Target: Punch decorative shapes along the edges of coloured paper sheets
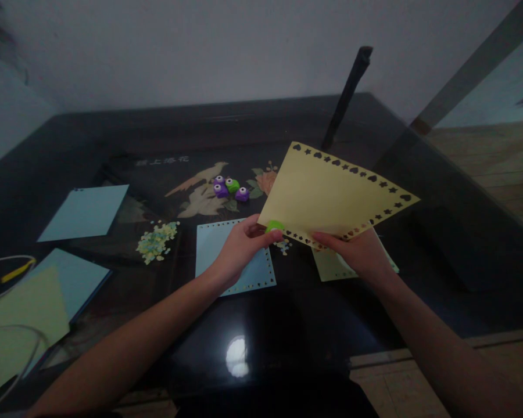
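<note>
Raised above the dark table is a yellow sheet of paper [331, 194] with hearts and stars punched along its edges. My left hand [246, 244] is closed around a green craft punch [274, 226] at the sheet's left corner. The lower edge of the sheet is pinched by my right hand [355, 249], its thumb on top. Under my left hand lies a blue sheet [211, 249] with a punched border. Partly hidden below my right hand is a pale green-yellow sheet [335, 267]. Small paper cut-outs [283, 246] lie between these two.
Purple and green craft punches [230, 187] stand together on the table [296, 325]. A heap of paper cut-outs [157, 241] is left of centre. Farther left are a blue sheet [87, 212], stacked paper [26, 313] and a white cable [39, 342]. A dark post [348, 93] rises behind.
</note>
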The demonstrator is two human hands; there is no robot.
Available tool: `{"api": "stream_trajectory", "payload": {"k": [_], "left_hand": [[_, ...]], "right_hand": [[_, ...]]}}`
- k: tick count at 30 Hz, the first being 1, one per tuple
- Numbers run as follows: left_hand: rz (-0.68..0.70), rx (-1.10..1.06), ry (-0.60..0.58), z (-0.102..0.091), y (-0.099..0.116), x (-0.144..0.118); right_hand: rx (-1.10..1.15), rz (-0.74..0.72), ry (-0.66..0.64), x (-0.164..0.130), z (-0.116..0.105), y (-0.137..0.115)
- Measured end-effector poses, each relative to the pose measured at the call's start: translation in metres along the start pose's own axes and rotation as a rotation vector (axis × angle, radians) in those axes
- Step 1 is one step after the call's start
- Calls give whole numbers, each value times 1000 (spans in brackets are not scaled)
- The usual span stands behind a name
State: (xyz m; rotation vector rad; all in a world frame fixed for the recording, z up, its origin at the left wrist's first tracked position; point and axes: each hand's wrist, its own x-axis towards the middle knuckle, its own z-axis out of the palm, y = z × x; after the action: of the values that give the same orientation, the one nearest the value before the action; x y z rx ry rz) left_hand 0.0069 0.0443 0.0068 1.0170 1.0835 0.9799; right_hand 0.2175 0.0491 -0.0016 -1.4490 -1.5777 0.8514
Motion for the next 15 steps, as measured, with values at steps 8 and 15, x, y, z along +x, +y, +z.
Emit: {"api": "stream_trajectory", "payload": {"k": [8, 15], "left_hand": [[7, 11, -5, 0, 0, 1], [16, 27, 4, 0, 0, 1]], "right_hand": [[-9, -24, -7, 1, 0, 0], [-11, -22, 1, 1, 0, 2]]}}
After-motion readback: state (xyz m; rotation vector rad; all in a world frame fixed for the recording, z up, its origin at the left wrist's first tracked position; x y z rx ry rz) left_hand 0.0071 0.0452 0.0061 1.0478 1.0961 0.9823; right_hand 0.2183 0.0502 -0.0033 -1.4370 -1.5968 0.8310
